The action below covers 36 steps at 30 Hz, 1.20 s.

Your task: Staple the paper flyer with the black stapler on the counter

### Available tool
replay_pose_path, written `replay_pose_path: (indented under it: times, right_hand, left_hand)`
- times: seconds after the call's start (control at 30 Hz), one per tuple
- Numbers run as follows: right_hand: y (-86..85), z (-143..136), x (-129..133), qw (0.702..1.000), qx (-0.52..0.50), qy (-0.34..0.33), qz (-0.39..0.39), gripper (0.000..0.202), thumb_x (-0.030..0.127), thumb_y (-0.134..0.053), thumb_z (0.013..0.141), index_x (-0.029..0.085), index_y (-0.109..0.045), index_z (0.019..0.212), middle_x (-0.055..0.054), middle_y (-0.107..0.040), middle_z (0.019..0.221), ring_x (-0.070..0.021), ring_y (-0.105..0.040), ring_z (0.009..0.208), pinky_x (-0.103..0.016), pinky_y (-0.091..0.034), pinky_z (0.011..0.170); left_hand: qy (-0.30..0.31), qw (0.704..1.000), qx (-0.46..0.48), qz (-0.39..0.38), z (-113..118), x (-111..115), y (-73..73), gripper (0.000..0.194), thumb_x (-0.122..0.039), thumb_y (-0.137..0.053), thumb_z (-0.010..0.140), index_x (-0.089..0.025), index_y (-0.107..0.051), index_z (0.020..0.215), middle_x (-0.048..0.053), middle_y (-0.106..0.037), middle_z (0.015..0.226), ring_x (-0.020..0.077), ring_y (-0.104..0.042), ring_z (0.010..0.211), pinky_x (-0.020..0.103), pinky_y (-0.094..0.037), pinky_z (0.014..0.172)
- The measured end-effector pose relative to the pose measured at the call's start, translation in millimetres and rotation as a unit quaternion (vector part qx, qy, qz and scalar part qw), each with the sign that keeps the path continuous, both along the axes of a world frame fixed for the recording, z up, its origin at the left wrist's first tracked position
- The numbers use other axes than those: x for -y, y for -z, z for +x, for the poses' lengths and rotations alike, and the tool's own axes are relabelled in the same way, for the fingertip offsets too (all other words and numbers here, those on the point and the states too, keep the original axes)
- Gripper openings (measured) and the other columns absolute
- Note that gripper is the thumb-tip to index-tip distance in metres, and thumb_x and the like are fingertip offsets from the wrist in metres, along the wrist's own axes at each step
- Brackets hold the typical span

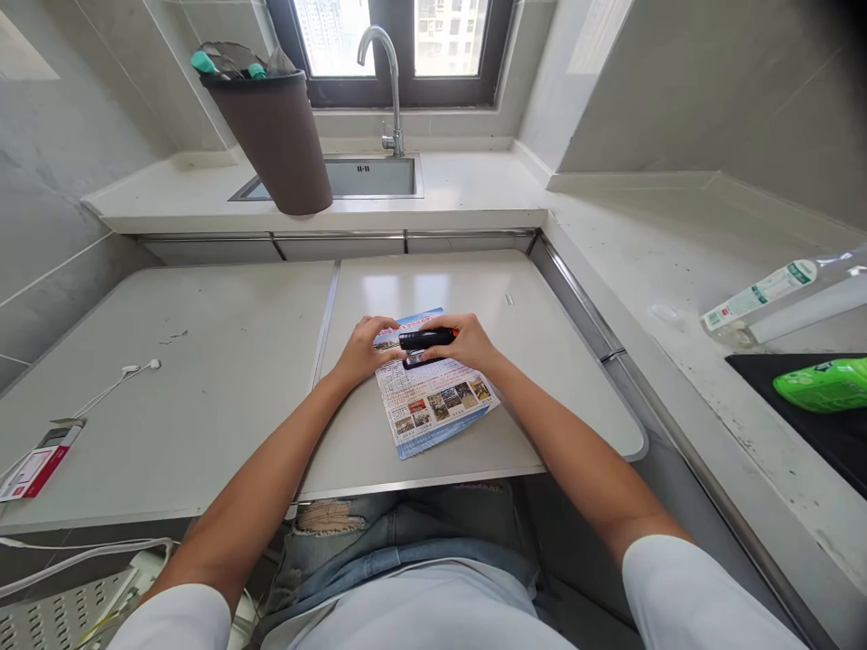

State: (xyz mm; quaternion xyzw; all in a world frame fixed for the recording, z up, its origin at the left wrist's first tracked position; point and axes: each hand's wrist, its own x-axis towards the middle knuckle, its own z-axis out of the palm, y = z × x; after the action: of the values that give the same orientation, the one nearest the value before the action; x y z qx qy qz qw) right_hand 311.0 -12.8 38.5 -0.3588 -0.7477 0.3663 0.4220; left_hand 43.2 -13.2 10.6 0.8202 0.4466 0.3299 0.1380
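By the fingers of the right hand (pixel 472 341), curled closed around its orange-tipped end, a black stapler (pixel 425 339) is gripped near the centre of the frame; its upper and lower arms are seen parted at the left. By the left hand (pixel 364 350), the upper left edge of the printed leaflets (pixel 440 406) is covered, with thumb and forefinger spread in a loose curve and the thumb close to the stapler's front end; whether the sheets are pinched there cannot be told. The stapler appears to be being positioned at the leaflets' upper part, and for it to be pressed squarely, the sheets would need to be kept even, with the thumb held away from the bite. The leaflets are laid slightly fanned at their lower edge on the pale folding table (pixel 237 361). Farther out, white earphones (pixel 128 369) and a red-and-white box (pixel 41 462) are seen at left, a brown bin (pixel 275 140) is stood by the sink (pixel 379 177) at upper left to centre, and a green packet (pixel 823 385) is placed at right.
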Motion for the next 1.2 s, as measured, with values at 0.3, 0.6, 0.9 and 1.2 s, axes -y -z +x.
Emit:
replay_pose_path:
  times: [0.3, 0.6, 0.9, 1.2]
  right_hand:
    - [13.2, 63.4, -39.4, 0.944, 0.086, 0.319, 0.025, 0.041, 0.04, -0.085, 0.075, 0.022, -0.081, 0.111, -0.007, -0.082, 0.108, -0.0274, -0.074, 0.096, -0.04, -0.056, 0.092]
    - [17.1, 80.7, -44.3, 0.923, 0.255, 0.286, 0.018, 0.032, 0.026, -0.079, 0.08, 0.022, -0.08, 0.112, -0.009, -0.08, 0.114, -0.0287, -0.072, 0.103, -0.039, -0.054, 0.093]
    - [-9.6, 76.6, -25.1, 0.946, 0.312, -0.086, 0.037, 0.03, 0.031, -0.074, 0.087, 0.023, -0.075, 0.116, -0.006, -0.077, 0.104, -0.0232, -0.069, 0.092, -0.031, -0.05, 0.081]
    - [-17.1, 46.4, -7.0, 0.924, 0.348, -0.141, 0.069, 0.032, 0.034, -0.073, 0.092, 0.024, -0.075, 0.122, -0.007, -0.078, 0.113, -0.0254, -0.071, 0.101, -0.033, -0.05, 0.088]
  left_hand:
    - [-0.018, 0.994, -0.096, -0.056, -8.5, -11.2, 13.8, 0.032, -0.031, -0.064, 0.097, -0.025, -0.07, 0.127, 0.011, -0.066, 0.136, 0.0318, -0.061, 0.126, 0.055, -0.044, 0.114]
    - [-0.057, 0.996, 0.074, -0.015, -14.9, -8.7, 5.2, 0.033, -0.008, -0.054, 0.092, -0.023, -0.079, 0.107, 0.008, -0.067, 0.114, 0.0218, -0.068, 0.102, 0.036, -0.057, 0.088]
    - [-0.11, 0.994, -0.028, 0.009, -17.5, -8.8, 7.1, 0.041, -0.002, -0.051, 0.087, -0.021, -0.08, 0.108, 0.01, -0.073, 0.12, 0.0281, -0.067, 0.113, 0.047, -0.051, 0.1]
    - [-0.084, 0.989, -0.112, 0.041, -4.2, 3.6, -3.6, 0.031, -0.02, -0.055, 0.099, -0.024, -0.077, 0.12, 0.012, -0.059, 0.152, 0.0362, -0.054, 0.136, 0.06, -0.04, 0.113]
